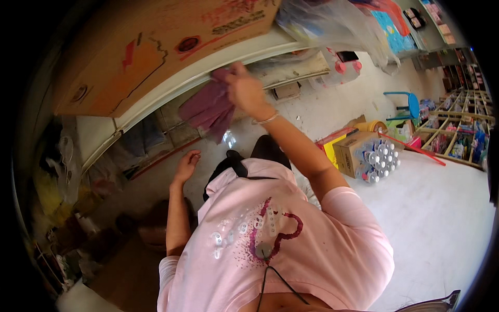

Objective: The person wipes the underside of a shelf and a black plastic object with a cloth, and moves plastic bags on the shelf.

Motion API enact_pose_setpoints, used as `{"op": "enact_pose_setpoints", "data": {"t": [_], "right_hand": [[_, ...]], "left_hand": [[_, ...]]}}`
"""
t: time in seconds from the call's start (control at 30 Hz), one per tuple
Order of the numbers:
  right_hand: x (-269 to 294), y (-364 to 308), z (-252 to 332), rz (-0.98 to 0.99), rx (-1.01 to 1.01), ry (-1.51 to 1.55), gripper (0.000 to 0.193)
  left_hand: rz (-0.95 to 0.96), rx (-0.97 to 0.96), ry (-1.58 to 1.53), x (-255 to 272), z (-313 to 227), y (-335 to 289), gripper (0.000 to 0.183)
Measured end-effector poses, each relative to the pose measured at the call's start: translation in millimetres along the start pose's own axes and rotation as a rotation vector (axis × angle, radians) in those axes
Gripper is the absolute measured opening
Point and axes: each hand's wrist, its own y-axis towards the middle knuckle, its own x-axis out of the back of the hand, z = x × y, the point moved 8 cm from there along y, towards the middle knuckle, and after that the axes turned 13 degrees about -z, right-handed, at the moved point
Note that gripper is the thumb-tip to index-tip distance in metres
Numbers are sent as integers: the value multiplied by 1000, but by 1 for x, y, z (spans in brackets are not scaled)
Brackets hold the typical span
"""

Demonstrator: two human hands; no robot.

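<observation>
One large cardboard box (156, 47) sits on top of a white shelf unit (208, 67), filling the upper left of the view, its brown face marked with red print. Below it the shelf's edge curves across the frame, and against that edge hangs a purple cloth (208, 106), bunched at the top and drooping in loose folds.

That cloth looks soft, light and limp; it should crumple under any grip and carry no weight worth minding, so a gathered handful at its upper end is the sensible hold.

The right hand (244, 91) is raised on an outstretched arm, a thin bracelet at the wrist, fingers closed on the cloth's top against the shelf edge. The left hand (186, 164) reaches down and forward at the lower shelves; its fingers seem loosely curled and touching nothing, though the blur makes that hard to confirm.

Further right on the pale floor stand a pack of bottles (379, 158) beside a small carton (349, 153), and a blue stool (405, 104).
</observation>
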Motion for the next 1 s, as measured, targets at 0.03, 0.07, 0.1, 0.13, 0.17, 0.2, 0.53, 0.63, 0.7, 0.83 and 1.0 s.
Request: {"op": "enact_pose_setpoints", "data": {"t": [0.03, 0.07, 0.1, 0.13, 0.17, 0.2, 0.53, 0.63, 0.7, 0.83, 1.0], "right_hand": [[4, -1, -9, -8, 15, -26, 16], [15, 1, -18, -35, -10, -86, 17], [28, 4, -30, -59, -28, -139, 19], [30, 4, -60, -62, -29, -182, 28], [50, 11, -66, -176, -24, -182, 36], [52, 12, -88, -154, -59, -165, 35], [11, 8, 32, -27, 189, -78, 31], [-19, 1, 82, 18, 272, -106, 26], [-38, -6, 117, -31, 357, -71, 25], [-83, -16, 191, 97, 343, -17, 20], [-146, -36, 260, 182, 392, 14, 15]], "left_hand": [[-53, 20, 10, 11, 8, -3, 24], [-117, 47, 17, 24, 19, -11, 24], [-190, 80, 21, 37, 30, -22, 25], [-246, 101, 77, 48, 43, -35, 25], [-307, 135, 135, 57, 62, -54, 26], [-367, 167, 194, 66, 81, -73, 26], [-656, 962, -556, -52, 240, -293, 21], [-569, 1024, -586, -81, 226, -297, 20], [-501, 1022, -595, -79, 214, -287, 23], [-507, 784, -566, -50, 245, -265, 23], [-622, 581, -475, 33, 275, -258, 23]]}}
